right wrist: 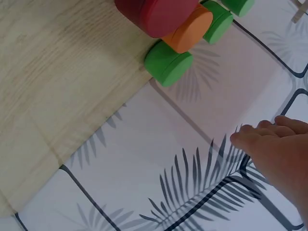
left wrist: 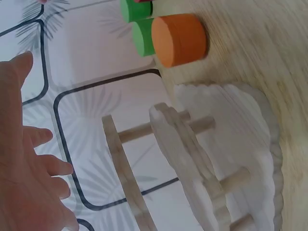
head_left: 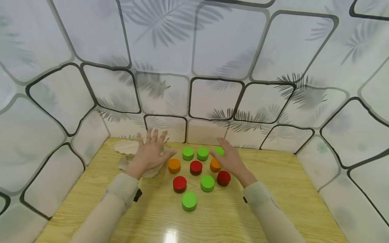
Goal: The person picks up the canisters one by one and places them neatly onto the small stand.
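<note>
My left hand (head_left: 149,156) is over a pale wooden tiered stand (head_left: 126,147) with scalloped tiers, fingers spread and holding nothing. The left wrist view shows the stand's scalloped board (left wrist: 245,125) and round pegs beside that hand. My right hand (head_left: 231,159) hovers palm down above the right end of a group of round blocks, its fingers extended. Under or beside it lie a green block (head_left: 219,151), an orange block (head_left: 215,165) and a dark red block (head_left: 223,178). Part of the stand is hidden behind my left hand.
Further round blocks stand in the middle of the wooden table (head_left: 267,202): an orange one (head_left: 174,166), a red one (head_left: 196,167), another red one (head_left: 179,184), and several green ones, the nearest green block (head_left: 189,201) in front. A patterned cloth wall (head_left: 217,98) encloses the back and sides.
</note>
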The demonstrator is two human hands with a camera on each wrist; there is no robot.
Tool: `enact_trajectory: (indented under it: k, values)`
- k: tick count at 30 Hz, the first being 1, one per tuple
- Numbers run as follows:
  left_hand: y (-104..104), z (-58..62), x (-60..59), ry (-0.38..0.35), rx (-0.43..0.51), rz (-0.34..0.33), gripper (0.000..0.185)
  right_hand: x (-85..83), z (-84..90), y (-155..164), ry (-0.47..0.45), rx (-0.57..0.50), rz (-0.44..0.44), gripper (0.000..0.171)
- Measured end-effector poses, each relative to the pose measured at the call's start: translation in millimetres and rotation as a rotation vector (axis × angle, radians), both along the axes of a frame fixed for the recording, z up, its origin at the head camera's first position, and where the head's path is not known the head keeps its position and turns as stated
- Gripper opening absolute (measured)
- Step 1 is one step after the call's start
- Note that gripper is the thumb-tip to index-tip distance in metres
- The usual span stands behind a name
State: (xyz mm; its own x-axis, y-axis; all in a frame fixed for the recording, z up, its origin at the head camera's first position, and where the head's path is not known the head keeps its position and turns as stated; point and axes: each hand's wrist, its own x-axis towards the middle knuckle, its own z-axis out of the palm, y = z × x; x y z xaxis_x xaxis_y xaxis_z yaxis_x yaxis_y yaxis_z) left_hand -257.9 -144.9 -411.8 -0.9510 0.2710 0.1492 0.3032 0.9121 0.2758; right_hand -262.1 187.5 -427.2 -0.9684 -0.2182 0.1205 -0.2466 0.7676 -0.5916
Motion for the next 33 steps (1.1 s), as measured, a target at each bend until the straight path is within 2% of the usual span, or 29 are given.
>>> enact_trajectory:
  k: [6,11,17,24,33]
  values:
    - [-21.6,-2.9,2.9,-0.003,-0.043,0.047,0.095,2.4,-7.7,8.9,0.069,-0.128,-0.062,0.064]
    - [-42.0,-3.3,6.3,-0.007,-0.025,0.082,0.094,3.5,-14.9,16.0,0.115,-0.207,-0.099,0.053]
    - [-70.5,-3.4,12.8,-0.026,-0.006,0.12,0.097,6.4,-24.1,23.4,0.049,-0.277,-0.143,0.048]
    - [-106.2,-8.5,19.3,-0.031,0.004,0.172,0.101,9.9,-35.8,33.0,-0.001,-0.309,-0.167,0.049]
    - [-129.8,-20.5,22.8,-0.053,0.017,0.185,0.103,17.9,-51.9,47.3,-0.085,-0.335,-0.134,0.057]
